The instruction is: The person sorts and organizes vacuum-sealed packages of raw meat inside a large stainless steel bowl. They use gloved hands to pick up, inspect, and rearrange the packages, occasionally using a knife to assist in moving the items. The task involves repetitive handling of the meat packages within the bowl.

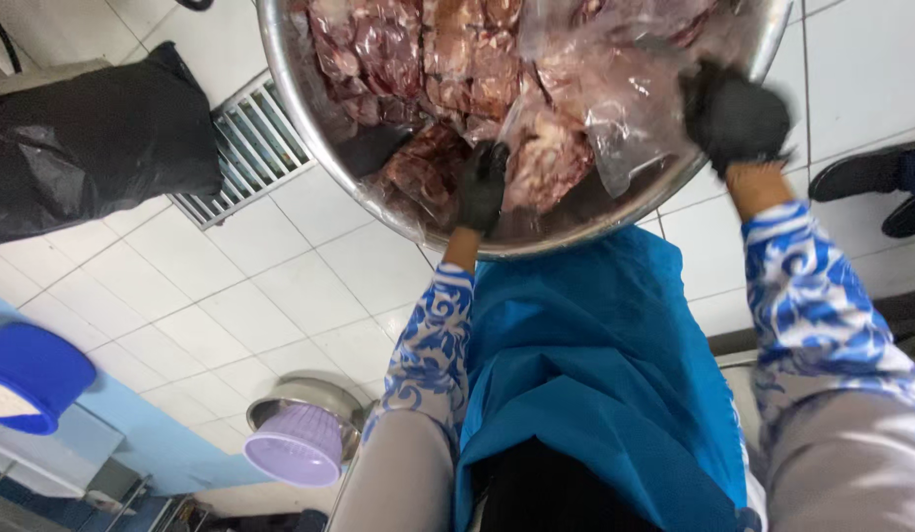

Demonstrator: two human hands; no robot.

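Reaching into the steel bowl (300, 99), left hand (480, 187) presses meat (418, 59); right hand (735, 116) grips plastic bag (615, 108).

White tile floor (231, 286) w/ metal drain grate (245, 148); black bag (93, 138), blue tub (29, 379), lilac basket (295, 448) nearby.

Both gloves (735, 116) are black, and the sleeves (433, 350) carry a blue-and-white swirl pattern over a plain bright blue apron (595, 365). The meat (447, 69) is dark red in clear bags inside a silver bowl (300, 89). The floor (231, 296) is white tile; a bin bag (93, 138) is black, a basket (298, 448) lilac, a tub (33, 379) blue.
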